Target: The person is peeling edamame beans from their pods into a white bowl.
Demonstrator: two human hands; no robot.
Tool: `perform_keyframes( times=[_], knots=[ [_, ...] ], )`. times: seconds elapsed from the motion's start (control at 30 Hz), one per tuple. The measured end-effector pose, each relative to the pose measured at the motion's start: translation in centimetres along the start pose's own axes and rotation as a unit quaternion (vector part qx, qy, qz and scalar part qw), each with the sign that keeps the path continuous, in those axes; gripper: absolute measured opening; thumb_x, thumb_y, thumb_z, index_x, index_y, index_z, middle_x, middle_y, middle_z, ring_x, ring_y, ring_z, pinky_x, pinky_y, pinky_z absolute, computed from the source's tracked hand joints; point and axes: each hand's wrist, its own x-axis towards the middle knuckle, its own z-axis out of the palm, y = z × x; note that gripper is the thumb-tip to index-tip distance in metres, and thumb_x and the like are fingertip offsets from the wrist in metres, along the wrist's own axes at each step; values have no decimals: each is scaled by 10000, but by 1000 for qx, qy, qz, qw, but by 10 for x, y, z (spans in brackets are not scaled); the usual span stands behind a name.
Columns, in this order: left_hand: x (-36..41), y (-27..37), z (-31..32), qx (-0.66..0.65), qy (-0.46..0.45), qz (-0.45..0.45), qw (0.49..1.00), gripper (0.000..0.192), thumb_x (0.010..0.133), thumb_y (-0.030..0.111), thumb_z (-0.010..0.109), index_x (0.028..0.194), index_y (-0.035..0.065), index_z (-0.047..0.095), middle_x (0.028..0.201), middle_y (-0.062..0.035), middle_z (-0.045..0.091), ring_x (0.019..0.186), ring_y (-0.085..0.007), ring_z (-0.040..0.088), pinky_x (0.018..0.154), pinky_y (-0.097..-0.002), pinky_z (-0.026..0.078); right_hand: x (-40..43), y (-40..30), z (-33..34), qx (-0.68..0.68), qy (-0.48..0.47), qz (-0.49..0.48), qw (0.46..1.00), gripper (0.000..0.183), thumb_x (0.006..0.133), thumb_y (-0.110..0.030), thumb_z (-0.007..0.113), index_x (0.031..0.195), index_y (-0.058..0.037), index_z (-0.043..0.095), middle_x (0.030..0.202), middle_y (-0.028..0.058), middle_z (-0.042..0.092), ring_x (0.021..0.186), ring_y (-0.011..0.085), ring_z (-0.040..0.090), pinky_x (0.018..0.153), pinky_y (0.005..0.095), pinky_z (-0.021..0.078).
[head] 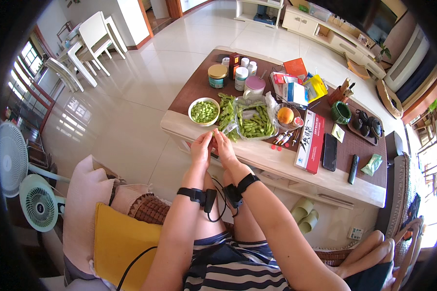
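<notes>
My left hand (pixel 201 148) and my right hand (pixel 225 146) meet at the fingertips, just off the near edge of the coffee table (pixel 189 125). Pinched between them is a small green bean pod (pixel 214 134), mostly hidden by the fingers. Beyond my left hand stands a white bowl (pixel 193 121) of shelled green beans (pixel 204 111). To its right lies a heap of flattened green pods (pixel 226 109). Plump whole pods (pixel 256 125) fill a clear plastic-lined container (pixel 239 135), beyond and right of my right hand.
Jars (pixel 217 76), a lidded mug (pixel 254 86) and a glass bowl (pixel 281 123) with an orange fruit stand behind. Rightward lie a red-and-white box (pixel 310 142), a phone (pixel 330 152) and a tea set (pixel 366 125). Another person's legs (pixel 367 251) are at lower right. Cables hang between my wrist straps.
</notes>
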Motion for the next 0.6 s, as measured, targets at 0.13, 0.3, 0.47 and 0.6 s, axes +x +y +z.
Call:
perform_keyframes(
  times=[0.13,0.3,0.47,0.6],
  knots=[
    [0,-2,4,43,17,16,999,181,834,148,610,928,-7,606,799,-57,610,689,-130,571,626,-257,477,0,-1,1,-6,11,-30,999,341,914,-380,430,967,-72,567,618,-33,428,511,70,338,425,227,267],
    [-1,1,5,145,33,58,987,235,823,157,630,968,-28,614,834,-64,626,707,-115,582,631,-236,484,-2,1,3,19,30,-47,998,348,930,-344,400,955,-32,553,684,-4,515,564,76,434,485,220,347],
    [-6,6,7,178,17,69,981,243,819,137,632,989,-36,622,876,-77,638,738,-121,603,674,-229,503,0,0,-3,-8,37,-56,998,339,932,-308,394,901,-16,562,678,13,527,587,86,454,512,235,366],
    [-6,7,8,247,7,83,965,228,828,101,613,1007,-40,619,903,-87,639,760,-118,604,713,-228,506,2,0,-8,-43,57,-45,996,350,927,-307,407,777,-22,545,619,2,475,553,96,406,504,251,337]
  ],
)
